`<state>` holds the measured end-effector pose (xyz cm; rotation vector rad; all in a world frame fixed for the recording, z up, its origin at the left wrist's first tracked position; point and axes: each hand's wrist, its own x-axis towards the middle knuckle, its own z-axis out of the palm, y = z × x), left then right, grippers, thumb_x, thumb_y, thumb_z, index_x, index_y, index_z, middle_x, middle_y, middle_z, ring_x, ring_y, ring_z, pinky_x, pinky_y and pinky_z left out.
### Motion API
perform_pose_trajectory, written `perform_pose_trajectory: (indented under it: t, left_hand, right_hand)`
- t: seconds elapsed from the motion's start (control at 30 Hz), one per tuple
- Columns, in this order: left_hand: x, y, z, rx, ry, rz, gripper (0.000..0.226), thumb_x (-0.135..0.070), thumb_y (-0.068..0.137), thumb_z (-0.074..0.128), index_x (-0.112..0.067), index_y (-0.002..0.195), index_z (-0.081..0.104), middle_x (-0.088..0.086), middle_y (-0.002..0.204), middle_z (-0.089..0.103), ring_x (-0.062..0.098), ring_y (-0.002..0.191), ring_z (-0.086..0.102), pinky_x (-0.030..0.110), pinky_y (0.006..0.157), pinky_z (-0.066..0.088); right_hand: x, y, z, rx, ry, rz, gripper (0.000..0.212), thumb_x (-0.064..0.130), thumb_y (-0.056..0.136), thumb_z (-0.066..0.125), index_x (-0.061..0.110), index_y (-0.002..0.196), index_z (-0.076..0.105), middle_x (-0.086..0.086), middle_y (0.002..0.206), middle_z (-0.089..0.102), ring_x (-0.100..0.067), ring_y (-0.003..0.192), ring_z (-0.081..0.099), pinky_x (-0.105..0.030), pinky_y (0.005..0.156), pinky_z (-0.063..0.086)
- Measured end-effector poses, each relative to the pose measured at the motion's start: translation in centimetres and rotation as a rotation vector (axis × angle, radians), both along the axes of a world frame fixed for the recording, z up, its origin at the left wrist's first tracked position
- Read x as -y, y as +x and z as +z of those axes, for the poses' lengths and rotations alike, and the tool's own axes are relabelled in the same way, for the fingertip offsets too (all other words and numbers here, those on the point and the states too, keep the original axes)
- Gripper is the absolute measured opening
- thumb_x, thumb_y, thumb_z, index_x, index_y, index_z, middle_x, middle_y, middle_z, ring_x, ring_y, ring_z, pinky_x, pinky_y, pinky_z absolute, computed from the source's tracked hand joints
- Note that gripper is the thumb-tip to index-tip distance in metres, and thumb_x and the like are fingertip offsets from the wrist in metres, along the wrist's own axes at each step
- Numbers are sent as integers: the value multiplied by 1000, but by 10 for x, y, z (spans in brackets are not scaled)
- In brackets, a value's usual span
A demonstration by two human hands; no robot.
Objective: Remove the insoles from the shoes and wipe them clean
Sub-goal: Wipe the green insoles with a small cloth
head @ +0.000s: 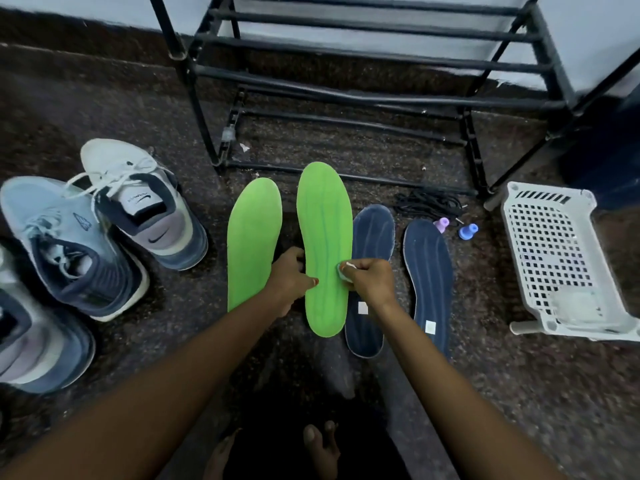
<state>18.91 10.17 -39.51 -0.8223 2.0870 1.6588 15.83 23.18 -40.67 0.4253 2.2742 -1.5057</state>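
Two bright green insoles lie side by side on the dark floor. My left hand (290, 277) grips the left edge of the right green insole (325, 233), thumb on top. Pinched in my right hand (369, 279) is a small white wipe (347, 270), which presses on the middle of that insole. The other green insole (252, 237) lies free to the left. Two dark blue insoles (372, 237) (429, 271) rest on the floor to the right, each with a small white label. Sneakers stand at the left: a white and navy one (145, 206) and a light blue one (69, 247).
A black metal shoe rack (363, 98) stands just behind the insoles. A white plastic basket (554, 258) lies at the right. Black laces (429, 204) and two small caps, purple (441, 224) and blue (468, 231), sit near the rack. Another sneaker (31, 341) is at the left edge.
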Motion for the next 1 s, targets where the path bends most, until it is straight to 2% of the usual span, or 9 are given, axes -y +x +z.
perform_pose_trajectory:
  t: [0.07,0.2,0.37,0.47,0.57,0.73,0.8,0.9,1.0]
  left_hand:
    - [-1,3,16,-20,41,-21,45,14,82,61,5,124,45,24,107,57,31,96,56,47,82,50]
    - [-1,13,58,-76,79,-71,45,16,83,59,4,124,43,28,117,57,28,96,55,48,85,50]
    - [3,26,115,-113,153,-159,47,16,86,56,2,127,39,20,116,59,26,98,56,37,72,53]
    - [3,32,159,-117,172,-252,43,13,85,59,-5,120,41,6,95,61,19,87,60,30,72,54]
    - [5,38,206,-143,204,-342,41,10,84,62,-6,118,45,4,93,62,13,80,64,27,71,57]
    - [2,55,290,-280,331,-331,27,-21,95,54,-10,120,52,8,121,63,15,100,64,30,75,58]
    - [-5,64,318,-360,416,-261,35,-34,98,42,-13,124,52,7,122,62,20,104,63,35,83,55]
    - [-17,77,351,-487,609,-122,55,-55,96,25,-18,124,54,7,116,64,22,104,63,40,85,52]
    - [-28,89,375,-563,808,3,74,-64,93,16,-10,118,61,12,105,71,26,94,69,41,79,51]
  right_hand:
    - [-6,2,18,-4,-26,-4,8,2,82,65,-5,83,69,-9,72,64,-21,66,59,-40,74,54]
    - [-15,8,67,-5,-70,49,8,2,81,66,-6,80,68,-6,63,60,-14,55,54,-24,56,50]
    - [-24,21,128,-54,-101,103,24,2,82,65,8,59,63,-9,61,61,-14,55,55,-27,61,50]
    - [-31,30,167,-82,-121,102,21,1,82,65,-5,61,64,-11,59,59,-17,54,52,-27,60,48]
    - [-41,42,214,-127,-139,97,14,0,82,64,-13,76,65,-9,54,59,-9,43,53,-18,48,47]
    - [-61,77,303,-178,-238,130,12,-1,83,63,-11,89,65,-1,45,61,-3,36,53,-11,38,41]
    - [-68,95,333,-177,-275,147,13,3,83,64,-9,87,66,-2,47,62,-5,38,53,-12,38,42]
    - [-77,119,367,-173,-323,169,13,6,80,67,-5,86,69,-7,59,67,-12,53,58,-16,52,50]
    - [-84,142,396,-162,-392,204,13,3,81,64,-7,89,67,-5,56,66,-6,46,58,-14,47,48]
